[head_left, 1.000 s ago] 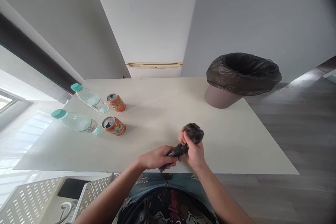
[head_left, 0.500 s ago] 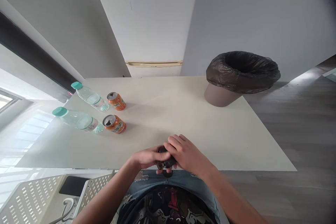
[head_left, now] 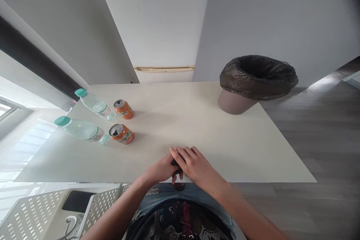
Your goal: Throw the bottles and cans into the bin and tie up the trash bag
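Both of my hands meet at the near edge of the white table. My left hand is curled round a small, scrunched-up black plastic bag; only a sliver of the bag shows between the fingers. My right hand lies over the left hand's fingers and the bag, its fingers held together and pressing down. Most of the bag is hidden under the two hands.
Two clear water bottles with teal caps and two orange drink cans lie on their sides at the table's left. A brown bin lined with a black bag stands at the far right. White perforated racks sit below left.
The black bag, a long twisted roll a second ago, has been squeezed into a small wad. My right hand came down from its top end and now covers it.
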The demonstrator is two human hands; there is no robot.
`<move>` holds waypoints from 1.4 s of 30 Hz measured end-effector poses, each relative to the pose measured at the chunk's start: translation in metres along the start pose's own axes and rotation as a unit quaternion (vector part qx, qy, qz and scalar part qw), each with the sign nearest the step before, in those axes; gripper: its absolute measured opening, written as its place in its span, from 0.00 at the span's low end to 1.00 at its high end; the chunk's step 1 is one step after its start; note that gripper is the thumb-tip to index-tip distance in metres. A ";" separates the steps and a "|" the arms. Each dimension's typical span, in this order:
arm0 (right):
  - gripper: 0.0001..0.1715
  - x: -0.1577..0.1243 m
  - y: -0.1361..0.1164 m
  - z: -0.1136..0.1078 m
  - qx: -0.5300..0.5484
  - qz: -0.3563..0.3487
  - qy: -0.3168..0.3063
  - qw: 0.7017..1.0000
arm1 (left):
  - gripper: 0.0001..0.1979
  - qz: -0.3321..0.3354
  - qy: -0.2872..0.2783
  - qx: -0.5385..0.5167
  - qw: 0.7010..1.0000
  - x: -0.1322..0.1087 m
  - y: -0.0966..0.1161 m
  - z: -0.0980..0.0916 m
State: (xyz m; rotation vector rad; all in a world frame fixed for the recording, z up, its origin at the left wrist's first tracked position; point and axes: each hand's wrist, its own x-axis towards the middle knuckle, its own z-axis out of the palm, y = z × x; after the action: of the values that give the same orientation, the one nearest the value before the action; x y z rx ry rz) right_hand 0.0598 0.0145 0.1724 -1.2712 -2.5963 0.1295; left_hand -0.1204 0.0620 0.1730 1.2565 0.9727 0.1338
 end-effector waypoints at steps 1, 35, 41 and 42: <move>0.39 0.000 0.001 0.006 -0.019 0.007 0.005 1.000 | 0.01 0.006 0.016 0.021 1.000 0.000 0.002 0.000; 0.13 0.044 -0.008 0.023 0.016 0.344 -0.101 0.934 | 0.13 0.115 0.373 0.248 0.886 0.039 -0.005 0.026; 0.14 0.045 -0.004 0.016 0.008 0.337 -0.146 0.930 | 0.13 0.125 0.379 0.270 0.876 0.041 -0.006 0.024; 0.14 0.045 -0.003 0.016 0.006 0.335 -0.148 0.931 | 0.13 0.128 0.380 0.277 0.873 0.041 -0.006 0.024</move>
State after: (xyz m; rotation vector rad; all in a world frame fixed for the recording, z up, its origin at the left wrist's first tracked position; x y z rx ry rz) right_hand 0.0266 0.0482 0.1653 -2.2292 -2.2418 0.4885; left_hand -0.0816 0.0665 0.1451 1.9277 1.5840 0.6309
